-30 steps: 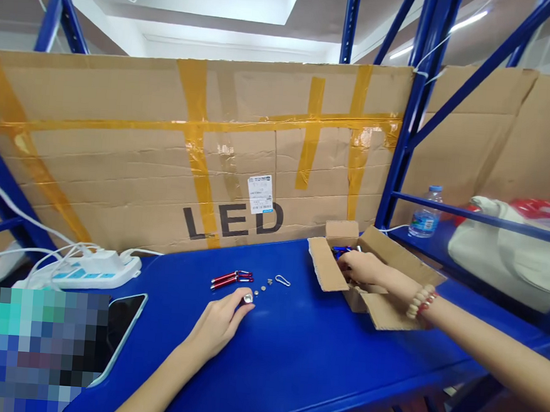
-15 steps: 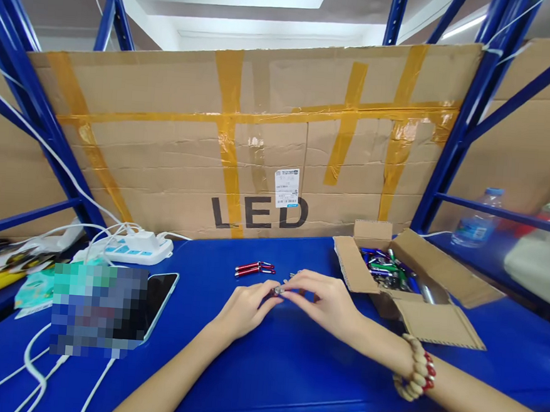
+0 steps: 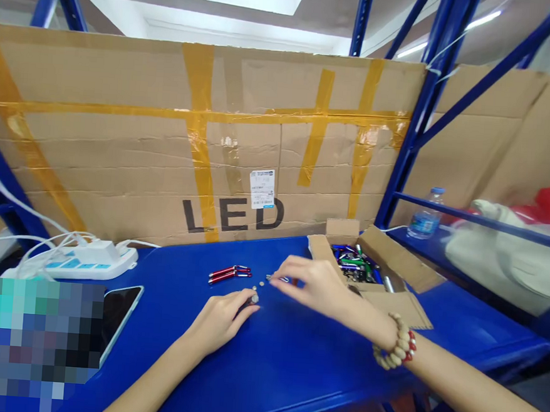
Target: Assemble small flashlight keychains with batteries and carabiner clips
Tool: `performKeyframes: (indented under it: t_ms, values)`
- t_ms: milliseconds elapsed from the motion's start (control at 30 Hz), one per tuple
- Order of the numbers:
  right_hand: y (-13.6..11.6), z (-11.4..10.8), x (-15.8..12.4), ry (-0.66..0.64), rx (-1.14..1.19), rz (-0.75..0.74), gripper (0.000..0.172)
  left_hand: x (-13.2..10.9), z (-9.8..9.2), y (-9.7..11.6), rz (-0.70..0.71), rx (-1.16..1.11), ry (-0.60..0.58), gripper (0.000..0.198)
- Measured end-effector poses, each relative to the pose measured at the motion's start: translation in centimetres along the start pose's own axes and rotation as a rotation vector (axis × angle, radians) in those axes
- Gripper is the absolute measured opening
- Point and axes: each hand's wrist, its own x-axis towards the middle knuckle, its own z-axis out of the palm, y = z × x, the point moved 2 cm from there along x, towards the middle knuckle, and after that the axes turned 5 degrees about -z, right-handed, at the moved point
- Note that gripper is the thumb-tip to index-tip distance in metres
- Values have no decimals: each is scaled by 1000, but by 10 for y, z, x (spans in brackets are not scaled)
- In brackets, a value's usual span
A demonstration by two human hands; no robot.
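My left hand (image 3: 224, 318) pinches a small silver round piece (image 3: 253, 299), which looks like a button cell, between thumb and fingers. Just beyond its fingertips, a tiny silver disc (image 3: 261, 284) lies on the blue tabletop. My right hand (image 3: 314, 284) is to the right, thumb and index fingertip together beside a small silver metal clip (image 3: 283, 279); whatever is in that pinch is too small to make out. Two slim red metal tubes with carabiner clips (image 3: 225, 274), like keychain flashlights, lie side by side behind my left hand.
An open cardboard box (image 3: 403, 259) of colourful metal tubes stands at right, its flaps spread. To the left are a power strip (image 3: 87, 262) with white cables and a phone (image 3: 124, 311). A taped cardboard sheet (image 3: 140, 178) backs the table. A water bottle (image 3: 425, 216) stands beyond the blue frame.
My hands were together at one small silver piece; now they are apart. My right hand has moved away toward the clip while my left keeps its pinch. The view has swung right.
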Motion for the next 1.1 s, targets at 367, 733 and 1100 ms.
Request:
performKeyframes:
  t_ms: [367,733,1100]
  values:
    - [135,-42,-58,-545,-367,625,13,0,1,-1,43,27,41,23]
    - [125,-14,-44,-510,-455,713,18,3,-2,-2,-51,23,37,20]
    - [90,-39,-25,-349,-584,659,21,3,-3,-2,-106,-17,-3,17]
